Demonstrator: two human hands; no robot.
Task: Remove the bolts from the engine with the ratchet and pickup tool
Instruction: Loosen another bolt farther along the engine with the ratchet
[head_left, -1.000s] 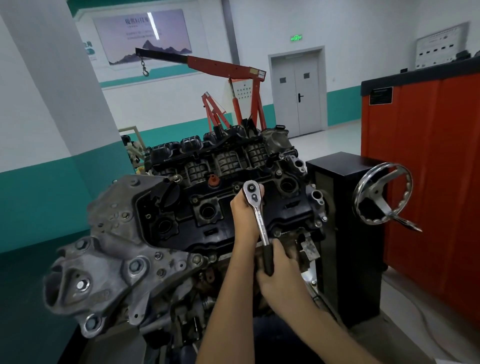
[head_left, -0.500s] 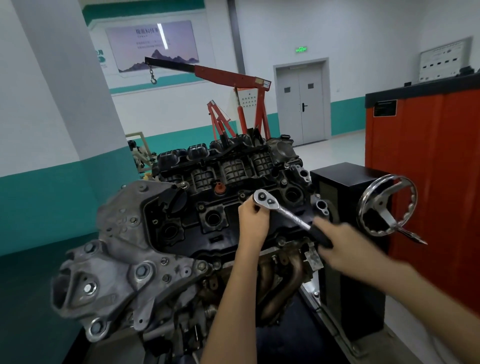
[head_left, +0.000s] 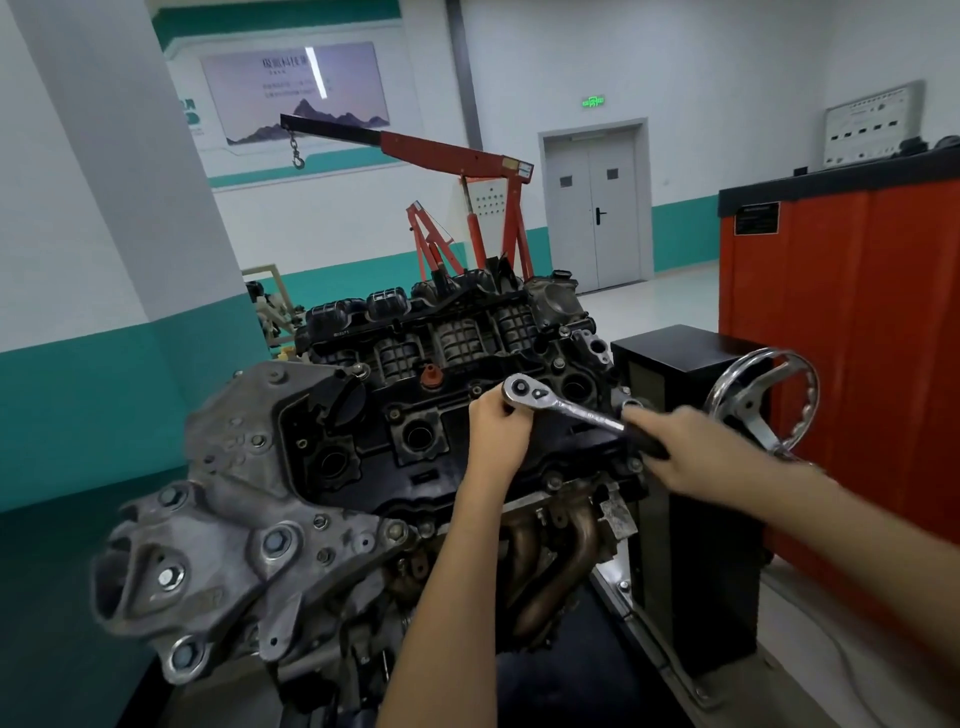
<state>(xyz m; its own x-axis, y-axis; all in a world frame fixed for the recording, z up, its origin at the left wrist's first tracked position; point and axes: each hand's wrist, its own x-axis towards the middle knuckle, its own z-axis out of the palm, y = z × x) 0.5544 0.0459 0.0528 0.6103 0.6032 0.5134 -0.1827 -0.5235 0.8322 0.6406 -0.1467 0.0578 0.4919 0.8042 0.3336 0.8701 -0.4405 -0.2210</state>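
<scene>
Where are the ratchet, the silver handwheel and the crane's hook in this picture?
ratchet (head_left: 524, 391): head view, on its round chrome head.
handwheel (head_left: 753, 415): head view, near its hub.
hook (head_left: 297, 162): head view, on the hook's curve.

Your left hand (head_left: 497, 436) is at the head of the ratchet (head_left: 563, 406), fingers curled under it. The left forearm runs straight up from the bottom edge. Your right hand (head_left: 693, 452) grips the handle end, fingers wrapped round it, slightly blurred. The right forearm reaches in from the lower right. Both arms are bare; the hands are near each other, not touching.
</scene>
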